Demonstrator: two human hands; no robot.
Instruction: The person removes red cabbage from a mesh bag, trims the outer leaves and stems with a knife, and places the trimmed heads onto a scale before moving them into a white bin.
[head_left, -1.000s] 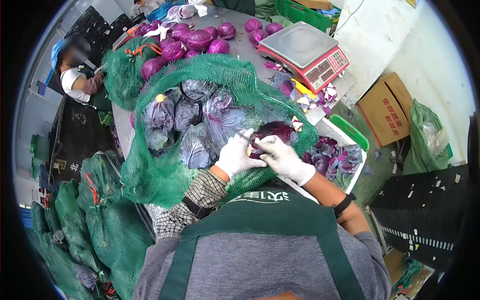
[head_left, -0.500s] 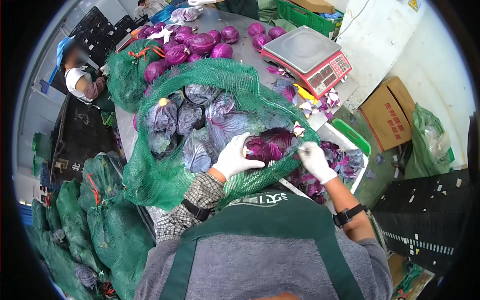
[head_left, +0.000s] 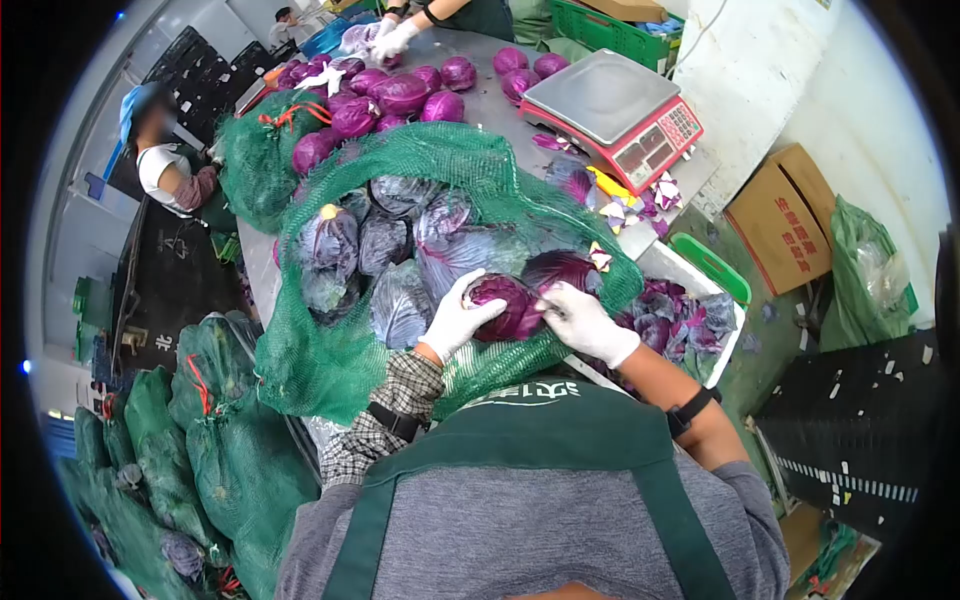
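"Where's the cabbage being worked on?"

"The glossy red cabbage is in front of the apron, over the near edge of an open green mesh bag."

"And the hands?"

"The left hand grips it from the left, fingers and thumb spread around its side. The right hand has its fingers bent together at the cabbage's right edge; I can't tell whether they pinch a leaf. Both wear white gloves."

"What's in the bag?"

"Dull, bluish unpeeled cabbages, packed just beyond the left hand."

"To the right?"

"A white crate with loose purple leaves in it, near the right forearm. Past the bag, a red-sided scale stands on the metal bench."

"Farther off?"

"Shiny purple cabbages lie grouped beyond the bag, with another person's gloved hands above the bench's far end. At the left, a person in a blue head covering stands beside a tied mesh sack."
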